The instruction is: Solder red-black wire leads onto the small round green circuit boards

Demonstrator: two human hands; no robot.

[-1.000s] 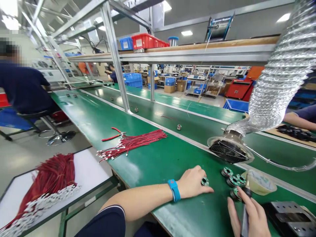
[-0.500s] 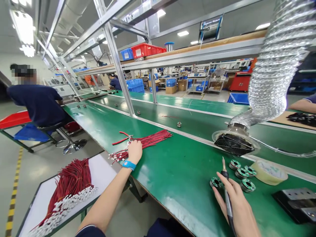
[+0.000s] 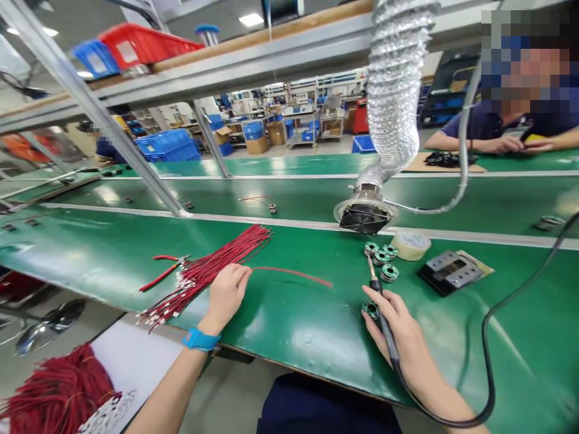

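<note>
My left hand (image 3: 226, 295), with a blue wristband (image 3: 201, 339), pinches a thin red wire (image 3: 294, 275) that stretches right over the green bench. Just left of it lies a bundle of red wires (image 3: 226, 253) with white connectors, beside red-handled cutters (image 3: 163, 272). A soldering iron (image 3: 384, 325) rests in my right hand (image 3: 404, 337), its tip pointing away from me. Between the thumb and index finger sits a small round part with a green circuit board (image 3: 370, 309); whether the fingers touch it I cannot tell. Several similar parts (image 3: 389, 273) stand farther back.
A fume extractor (image 3: 364, 217) hangs on a silver duct above the bench. Clear tape (image 3: 411, 246) and a black-and-metal block (image 3: 447, 272) stand at right. The iron's cable (image 3: 486, 337) loops there. More red wires (image 3: 58, 392) lie on a side tray. A co-worker's hands (image 3: 506, 143) are across the bench.
My left hand has come away from the bundle, moving right with one red wire drawn out. My right hand still holds the soldering iron. The view has turned to the right.
</note>
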